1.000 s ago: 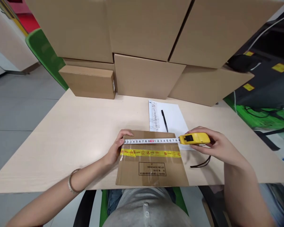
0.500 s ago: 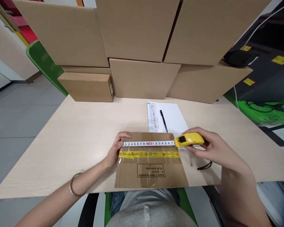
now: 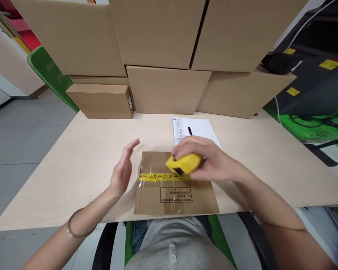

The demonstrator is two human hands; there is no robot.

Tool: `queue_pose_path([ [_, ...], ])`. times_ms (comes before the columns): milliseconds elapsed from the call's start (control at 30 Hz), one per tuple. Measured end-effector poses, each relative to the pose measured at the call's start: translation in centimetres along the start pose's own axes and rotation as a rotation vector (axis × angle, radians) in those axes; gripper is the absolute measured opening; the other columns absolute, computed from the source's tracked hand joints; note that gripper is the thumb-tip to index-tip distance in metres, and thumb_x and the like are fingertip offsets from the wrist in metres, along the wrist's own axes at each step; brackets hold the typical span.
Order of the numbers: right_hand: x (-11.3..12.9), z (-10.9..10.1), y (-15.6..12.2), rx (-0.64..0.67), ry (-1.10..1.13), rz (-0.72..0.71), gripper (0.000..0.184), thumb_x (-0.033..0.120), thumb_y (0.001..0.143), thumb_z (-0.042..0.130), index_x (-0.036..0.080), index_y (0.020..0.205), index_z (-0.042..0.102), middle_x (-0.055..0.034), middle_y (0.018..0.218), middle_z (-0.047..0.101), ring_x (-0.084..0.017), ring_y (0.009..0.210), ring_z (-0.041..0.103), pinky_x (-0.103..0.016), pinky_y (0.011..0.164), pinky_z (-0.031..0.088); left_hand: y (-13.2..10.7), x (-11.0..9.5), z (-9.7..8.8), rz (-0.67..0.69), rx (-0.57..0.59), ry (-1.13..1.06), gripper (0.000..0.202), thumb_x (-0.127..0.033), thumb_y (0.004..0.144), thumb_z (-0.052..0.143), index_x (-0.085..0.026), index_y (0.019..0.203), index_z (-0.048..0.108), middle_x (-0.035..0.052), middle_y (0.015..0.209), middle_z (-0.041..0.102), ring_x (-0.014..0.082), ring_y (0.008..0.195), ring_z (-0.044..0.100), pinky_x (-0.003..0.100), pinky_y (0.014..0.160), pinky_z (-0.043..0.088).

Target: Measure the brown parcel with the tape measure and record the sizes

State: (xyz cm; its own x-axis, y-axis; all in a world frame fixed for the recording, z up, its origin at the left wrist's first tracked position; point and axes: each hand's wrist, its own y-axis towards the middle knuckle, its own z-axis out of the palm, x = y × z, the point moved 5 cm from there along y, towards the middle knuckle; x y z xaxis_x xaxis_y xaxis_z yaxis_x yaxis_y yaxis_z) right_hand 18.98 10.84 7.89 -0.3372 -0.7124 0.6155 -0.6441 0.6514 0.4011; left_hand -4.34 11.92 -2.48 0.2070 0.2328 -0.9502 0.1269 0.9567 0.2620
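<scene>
A yellow tape measure (image 3: 185, 163) is gripped in my right hand (image 3: 211, 157), above the far part of a flat cardboard box (image 3: 176, 208). No blade shows out of its case, which is slightly blurred. My left hand (image 3: 122, 168) is held up beside the box's left edge, fingers stretched out, touching nothing. The box lies at the table's front edge, with yellow printed tape across it and a printed label frame facing up. Behind it, partly hidden by my right hand, is a sheet of paper (image 3: 198, 125) with a black pen (image 3: 190, 131) on it.
Large cardboard boxes (image 3: 169, 90) are stacked in two rows along the back of the pale table (image 3: 101, 150). A smaller carton (image 3: 104, 103) stands at the back left. Dark equipment (image 3: 312, 90) with yellow labels and cables is on the right.
The white blade has gone from across the box. My left hand has let go and lifted off to the left, while my right hand has brought the tape measure leftward over the box.
</scene>
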Motion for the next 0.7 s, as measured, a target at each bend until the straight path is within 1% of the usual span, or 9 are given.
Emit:
queue_pose_path([
  [33,0.6,-1.0,-1.1,0.035,0.037,-0.019,0.028,0.016,0.076,0.068,0.027,0.101,0.062,-0.0023,0.106,0.074,-0.02,0.096,0.068,-0.035,0.086,0.05,-0.6,-1.8,0.3,0.044,0.038,0.11,0.053,-0.058,0.093,0.05,-0.025,0.134,0.061,0.0068,0.147,0.053,0.0347,0.149,0.029,0.051,0.126,0.015],
  [100,1.9,-1.7,-3.1,0.172,0.1,-0.015,0.025,0.017,0.077,0.07,0.028,0.099,0.062,-0.0008,0.104,0.074,-0.018,0.092,0.069,-0.034,0.085,0.051,-2.3,-5.0,2.4,0.158,0.291,0.339,0.041,-0.045,0.091,0.059,-0.027,0.127,0.067,0.01,0.139,0.059,0.0381,0.143,0.039,0.056,0.121,0.029],
  [133,2.5,-1.6,-4.0,0.257,0.116,0.004,0.024,0.017,0.078,0.07,0.028,0.097,0.063,0.0001,0.104,0.074,-0.017,0.091,0.069,-0.033,0.084,0.051,-3.6,-6.0,3.9,0.203,0.462,0.441,0.04,-0.035,0.089,0.064,-0.029,0.129,0.066,0.0111,0.135,0.062,0.0383,0.138,0.047,0.057,0.117,0.036],
  [167,3.0,-1.1,-4.8,0.346,0.121,0.028,0.023,0.015,0.077,0.07,0.028,0.096,0.065,0.0009,0.103,0.074,-0.016,0.09,0.069,-0.032,0.084,0.051,-4.7,-6.8,5.2,0.263,0.58,0.515,0.046,-0.027,0.088,0.066,-0.029,0.134,0.062,0.0124,0.131,0.065,0.0379,0.133,0.052,0.057,0.111,0.043],
  [233,3.6,0.2,-5.9,0.476,0.084,0.086,0.026,0.01,0.075,0.068,0.028,0.094,0.068,0.0011,0.103,0.072,-0.016,0.091,0.068,-0.031,0.083,0.052,-6.4,-7.3,7.4,0.354,0.702,0.641,0.055,-0.026,0.087,0.068,-0.023,0.14,0.055,0.0189,0.133,0.065,0.0386,0.129,0.058,0.053,0.103,0.052],
  [300,3.7,1.2,-6.2,0.52,0.027,0.106,0.028,0.007,0.073,0.066,0.027,0.093,0.07,0.0002,0.103,0.07,-0.017,0.09,0.066,-0.031,0.081,0.052,-7.4,-6.8,8.8,0.414,0.772,0.732,0.054,-0.032,0.089,0.068,-0.016,0.139,0.055,0.0229,0.128,0.068,0.0393,0.123,0.063,0.05,0.098,0.056],
  [400,2.9,1.5,-5.6,0.503,-0.017,0.084,0.028,0.007,0.075,0.064,0.024,0.096,0.07,-0.0022,0.104,0.069,-0.018,0.091,0.064,-0.033,0.082,0.051,-7.7,-5.5,9.7,0.469,0.866,0.834,0.05,-0.04,0.092,0.063,-0.015,0.136,0.059,0.0213,0.117,0.072,0.0398,0.119,0.065,0.05,0.098,0.055],
  [567,0.7,0.3,-3.6,0.526,0.049,0.048,0.029,0.005,0.077,0.058,0.021,0.1,0.068,-0.0056,0.111,0.069,-0.018,0.099,0.064,-0.035,0.089,0.051,-7.8,-4.5,10.3,0.497,1.033,0.94,0.061,-0.049,0.094,0.057,-0.024,0.149,0.05,0.0153,0.105,0.072,0.0366,0.101,0.065,0.05,0.092,0.052],
  [700,-2.1,-1.3,-1.2,0.531,0.104,0.074,0.036,0.002,0.073,0.055,0.021,0.101,0.067,-0.0048,0.113,0.07,-0.019,0.105,0.064,-0.036,0.096,0.05,-7.6,-4.1,11.1,0.502,1.04,1.02,0.063,-0.055,0.096,0.05,-0.022,0.149,0.051,0.013,0.098,0.07,0.0313,0.088,0.062,0.047,0.092,0.049],
])
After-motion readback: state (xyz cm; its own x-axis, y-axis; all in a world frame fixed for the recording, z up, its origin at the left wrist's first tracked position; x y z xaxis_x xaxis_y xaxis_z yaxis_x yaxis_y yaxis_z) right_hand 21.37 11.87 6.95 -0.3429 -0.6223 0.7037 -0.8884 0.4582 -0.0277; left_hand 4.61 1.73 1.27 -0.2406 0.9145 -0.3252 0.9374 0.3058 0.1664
